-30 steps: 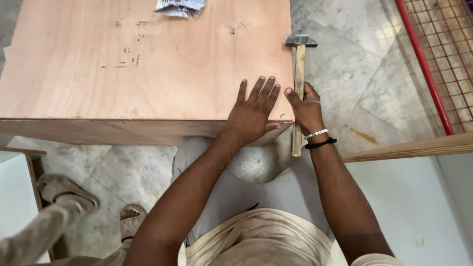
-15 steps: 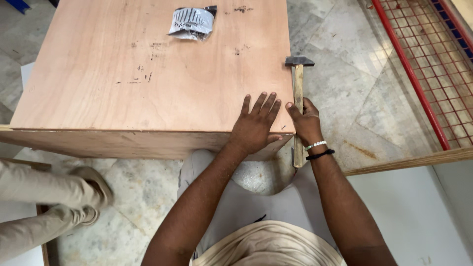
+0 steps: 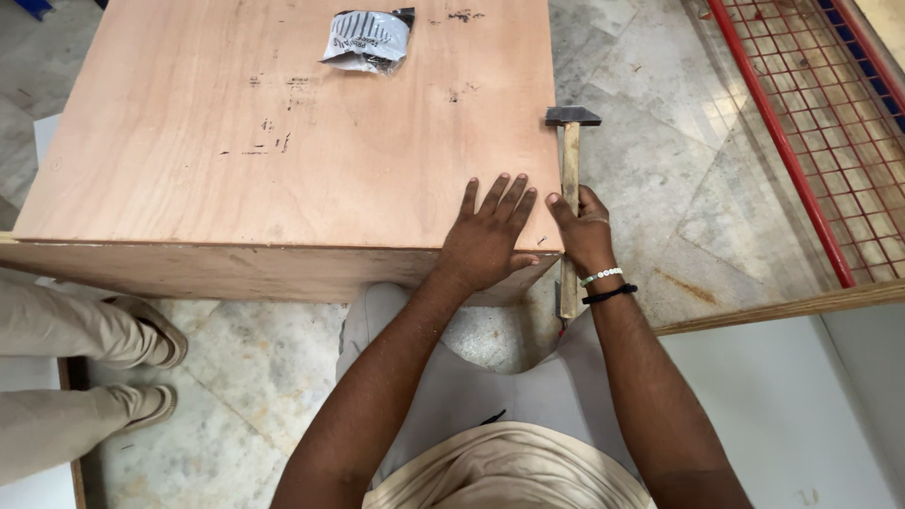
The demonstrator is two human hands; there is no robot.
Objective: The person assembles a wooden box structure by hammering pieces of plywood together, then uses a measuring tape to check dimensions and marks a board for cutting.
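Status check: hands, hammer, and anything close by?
Left hand flat on light plywood box corner. Right hand grips wooden-handled hammer, head up beside box edge. Plastic packet at far edge; another person's legs left.

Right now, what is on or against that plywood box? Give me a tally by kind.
Hammer: 1
Plastic packet: 1
Hands: 2, left hand flat on the plywood box, right hand on the hammer handle
Total: 4
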